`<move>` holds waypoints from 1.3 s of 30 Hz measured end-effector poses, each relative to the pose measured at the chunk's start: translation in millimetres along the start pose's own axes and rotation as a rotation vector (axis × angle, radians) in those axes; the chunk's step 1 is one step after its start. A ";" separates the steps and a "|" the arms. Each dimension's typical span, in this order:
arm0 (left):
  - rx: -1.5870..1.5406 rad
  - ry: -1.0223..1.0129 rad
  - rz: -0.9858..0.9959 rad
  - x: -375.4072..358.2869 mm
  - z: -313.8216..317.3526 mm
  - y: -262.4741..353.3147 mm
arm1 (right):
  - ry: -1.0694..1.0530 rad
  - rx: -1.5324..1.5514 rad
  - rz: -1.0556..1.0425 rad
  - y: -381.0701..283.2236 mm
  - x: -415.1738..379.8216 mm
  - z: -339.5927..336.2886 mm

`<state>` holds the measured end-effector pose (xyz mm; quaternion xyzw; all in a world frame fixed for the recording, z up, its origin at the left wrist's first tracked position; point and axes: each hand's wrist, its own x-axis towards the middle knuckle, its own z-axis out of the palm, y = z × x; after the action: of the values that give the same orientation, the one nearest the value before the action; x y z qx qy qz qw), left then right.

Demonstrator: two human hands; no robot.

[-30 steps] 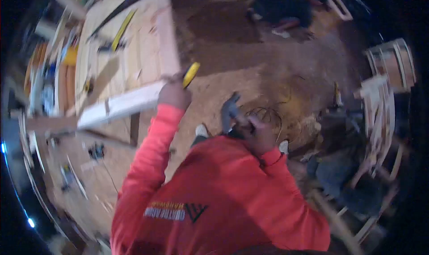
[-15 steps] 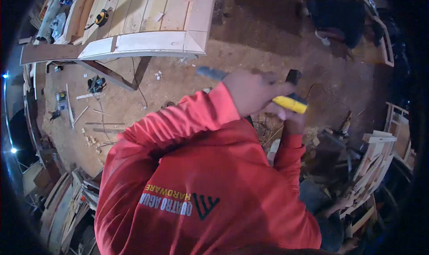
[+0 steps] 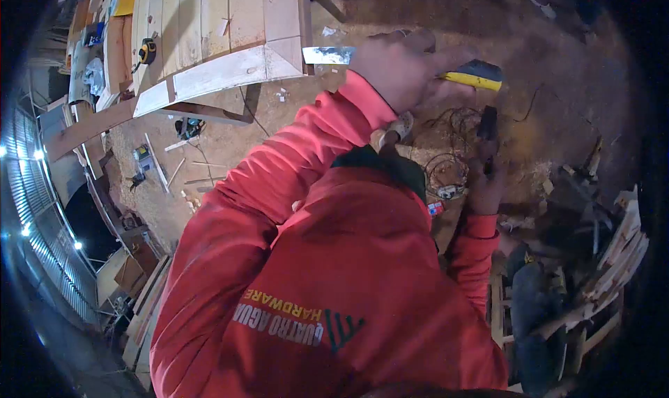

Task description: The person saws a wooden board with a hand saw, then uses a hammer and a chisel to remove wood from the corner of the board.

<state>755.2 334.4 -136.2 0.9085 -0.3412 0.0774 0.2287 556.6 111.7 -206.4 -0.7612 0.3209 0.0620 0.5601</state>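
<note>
1. Left grip (image 3: 401, 70): closed. A flat-bladed tool (image 3: 474, 81) is clasped in it, with the yellow-and-black handle end projected to the right of the knuckles and the metal blade pointed to the left.
2. Blade tip, left of the left grip: seen just beside the near right corner of the table (image 3: 244, 21). Whether contact is made cannot be told.
3. Right grip (image 3: 486, 189): located below and to the right of the left grip, in shadow. A dark tool (image 3: 488, 123) is held in it, upper end pointed away from the body. The kind of tool cannot be made out.
4. Between and below the two grips: a shoe (image 3: 397, 129) and loosely coiled cable (image 3: 446, 171) are seen on the floor (image 3: 334, 95). A small red-and-white packet (image 3: 435, 208) is noted to the left of the right grip, near the trouser leg.
5. Farther left of the left grip: the table is topped with pale planks, and a yellow-and-black tape measure (image 3: 147, 51) is borne near its left side.
6. Beyond the table's left edge: a clear plastic bag (image 3: 93, 76) is observed.
7. Right of the right grip, well apart: wood offcuts (image 3: 617, 255) are heaped.
8. Both arms: covered by red sleeves (image 3: 306, 143).
</note>
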 end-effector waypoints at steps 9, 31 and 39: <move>-0.081 -0.071 -0.033 4.8 -2.7 -6.6 | 0.249 0.216 0.064 -45.2 2.5 -16.1; -0.088 -0.143 -0.067 0.9 -16.2 -11.3 | 0.310 -0.725 -0.609 -66.9 10.2 32.3; -0.086 -0.033 -0.025 -3.6 -16.1 -10.1 | 0.349 -0.152 -0.328 -56.9 35.3 -20.5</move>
<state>759.4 350.8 -126.8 0.9030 -0.3368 0.0448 0.2628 610.7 88.1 -168.7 -0.8422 0.2794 -0.1381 0.4399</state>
